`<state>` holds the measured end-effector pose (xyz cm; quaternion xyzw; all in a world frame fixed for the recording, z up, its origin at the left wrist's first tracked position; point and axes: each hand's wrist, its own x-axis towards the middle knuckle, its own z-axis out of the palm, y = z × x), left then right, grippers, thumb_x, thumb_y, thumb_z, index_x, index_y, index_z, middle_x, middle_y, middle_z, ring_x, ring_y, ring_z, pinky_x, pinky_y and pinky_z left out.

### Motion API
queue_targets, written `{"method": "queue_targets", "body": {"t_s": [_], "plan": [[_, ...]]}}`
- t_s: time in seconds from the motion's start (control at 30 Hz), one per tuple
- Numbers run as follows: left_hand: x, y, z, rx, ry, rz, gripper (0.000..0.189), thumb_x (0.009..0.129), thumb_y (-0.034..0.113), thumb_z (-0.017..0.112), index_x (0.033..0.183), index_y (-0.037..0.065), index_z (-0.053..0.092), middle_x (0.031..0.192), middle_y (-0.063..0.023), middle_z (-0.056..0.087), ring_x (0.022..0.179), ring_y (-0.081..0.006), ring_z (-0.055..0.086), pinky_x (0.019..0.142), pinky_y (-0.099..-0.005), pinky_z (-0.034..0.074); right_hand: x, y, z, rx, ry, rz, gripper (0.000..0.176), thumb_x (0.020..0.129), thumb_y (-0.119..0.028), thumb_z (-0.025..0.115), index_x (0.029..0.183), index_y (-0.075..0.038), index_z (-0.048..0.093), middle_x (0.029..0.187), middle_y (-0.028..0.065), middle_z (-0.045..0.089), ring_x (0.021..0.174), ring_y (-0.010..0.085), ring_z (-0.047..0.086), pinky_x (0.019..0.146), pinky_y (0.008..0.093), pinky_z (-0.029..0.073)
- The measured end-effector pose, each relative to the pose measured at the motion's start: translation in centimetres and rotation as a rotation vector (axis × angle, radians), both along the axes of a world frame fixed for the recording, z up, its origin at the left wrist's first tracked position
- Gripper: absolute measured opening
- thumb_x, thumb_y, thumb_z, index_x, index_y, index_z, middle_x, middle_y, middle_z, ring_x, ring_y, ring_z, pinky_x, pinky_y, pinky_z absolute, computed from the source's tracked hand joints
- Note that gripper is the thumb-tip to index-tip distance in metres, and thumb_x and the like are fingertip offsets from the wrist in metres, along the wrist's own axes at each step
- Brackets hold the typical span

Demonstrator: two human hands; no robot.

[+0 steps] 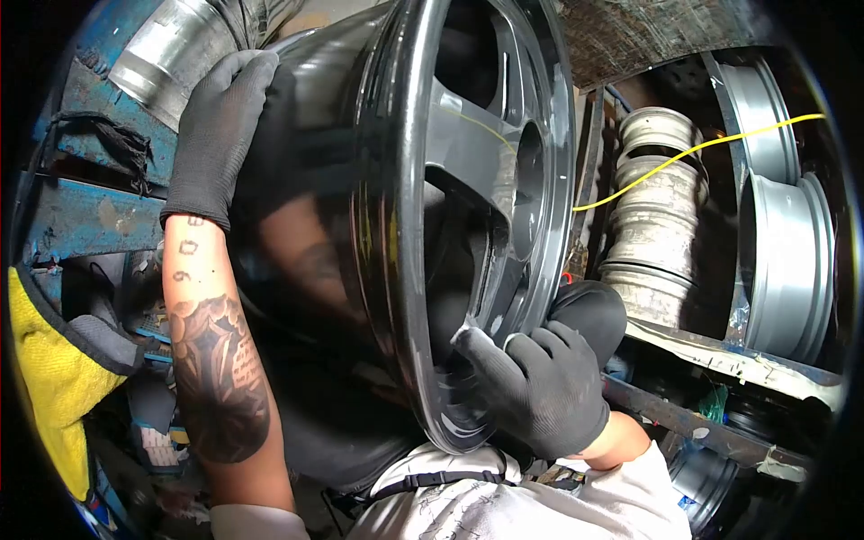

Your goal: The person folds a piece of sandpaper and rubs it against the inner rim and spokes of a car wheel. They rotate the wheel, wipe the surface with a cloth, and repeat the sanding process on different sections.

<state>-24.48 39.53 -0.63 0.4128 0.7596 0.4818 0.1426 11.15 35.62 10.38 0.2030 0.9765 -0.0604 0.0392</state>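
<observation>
A glossy black car wheel rim (396,198) stands tilted on edge between my arms, its spokes facing right. At the upper left, my left hand (225,121), in a black knit glove, grips the rim's back edge; its fingertips are hidden over the edge. My right hand (544,382), gloved the same way, is at the lower spokes. Its index finger reaches in against a spoke (490,270), with white residue or a small pale piece at the tip. The other fingers are curled, and what they may hold is hidden. Grey dull patches mark the spokes.
Stacked bare metal wheels (657,216) and silver wheels (783,261) fill a rack at right. A yellow cord (693,153) crosses before them. At left are a blue metal frame (99,220), a yellow cloth (58,387) and a silver duct (171,58).
</observation>
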Motion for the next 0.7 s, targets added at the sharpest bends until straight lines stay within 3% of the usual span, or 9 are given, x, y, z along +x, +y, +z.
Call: {"method": "queue_targets", "body": {"t_s": [0.13, 0.17, 0.33, 0.43, 0.53, 0.7], "plan": [[0.6, -0.3, 0.6, 0.037, -0.096, 0.037, 0.042, 0.094, 0.039, 0.059, 0.113, 0.003, 0.069, 0.089, -0.0023, 0.066, 0.083, -0.0104, 0.058, 0.082, -0.0272, 0.047, -0.4, 0.0, 0.2, -0.012, -0.035, -0.003, 0.049, 0.069, -0.011, 0.064, 0.118, -0.005, 0.065, 0.075, 0.0036, 0.052, 0.066, 0.0183, 0.055, 0.06, 0.0333, 0.043], [0.9, -0.3, 1.1, -0.004, -0.211, 0.048, 0.043, 0.093, 0.039, 0.059, 0.114, 0.002, 0.069, 0.092, -0.0046, 0.068, 0.086, -0.0121, 0.06, 0.084, -0.0283, 0.047, -0.3, 0.0, 0.1, -0.004, -0.023, -0.005, 0.049, 0.069, -0.011, 0.064, 0.118, -0.005, 0.065, 0.075, 0.0035, 0.051, 0.066, 0.0181, 0.055, 0.06, 0.0333, 0.043], [0.4, -0.3, 0.9, 0.012, -0.204, 0.03, 0.045, 0.093, 0.039, 0.058, 0.114, 0.001, 0.068, 0.095, -0.0063, 0.069, 0.09, -0.0137, 0.061, 0.086, -0.0291, 0.047, -0.5, -0.2, 0.8, 0.002, -0.074, -0.014, 0.048, 0.07, -0.012, 0.064, 0.117, -0.006, 0.065, 0.074, 0.0029, 0.051, 0.064, 0.0181, 0.054, 0.059, 0.0333, 0.043], [0.7, -0.2, 1.1, -0.02, -0.245, 0.039, 0.047, 0.093, 0.041, 0.058, 0.115, 0.001, 0.068, 0.103, -0.0102, 0.071, 0.096, -0.0165, 0.063, 0.09, -0.0311, 0.047, -0.7, 0.6, -1.3, -0.003, 0.08, -0.032, 0.046, 0.07, -0.012, 0.065, 0.116, -0.007, 0.067, 0.072, 0.0021, 0.051, 0.062, 0.0183, 0.053, 0.058, 0.0332, 0.043], [0.5, -0.3, 0.8, 0.007, -0.088, 0.014, 0.046, 0.093, 0.041, 0.058, 0.115, 0.002, 0.068, 0.1, -0.0086, 0.071, 0.093, -0.015, 0.063, 0.088, -0.0301, 0.047, -0.2, 0.6, -0.1, 0.016, 0.216, -0.016, 0.045, 0.069, -0.012, 0.067, 0.114, -0.008, 0.069, 0.072, 0.001, 0.051, 0.062, 0.0182, 0.054, 0.059, 0.0331, 0.044], [0.8, -0.2, 0.8, -0.012, -0.142, 0.026, 0.046, 0.093, 0.043, 0.057, 0.116, 0.004, 0.068, 0.091, -0.0052, 0.067, 0.083, -0.0134, 0.06, 0.082, -0.0294, 0.048, 0.6, 0.7, -0.9, 0.038, 0.285, -0.031, 0.045, 0.067, -0.01, 0.069, 0.112, -0.01, 0.071, 0.072, 0.0002, 0.052, 0.064, 0.0173, 0.055, 0.061, 0.0326, 0.046]]}}
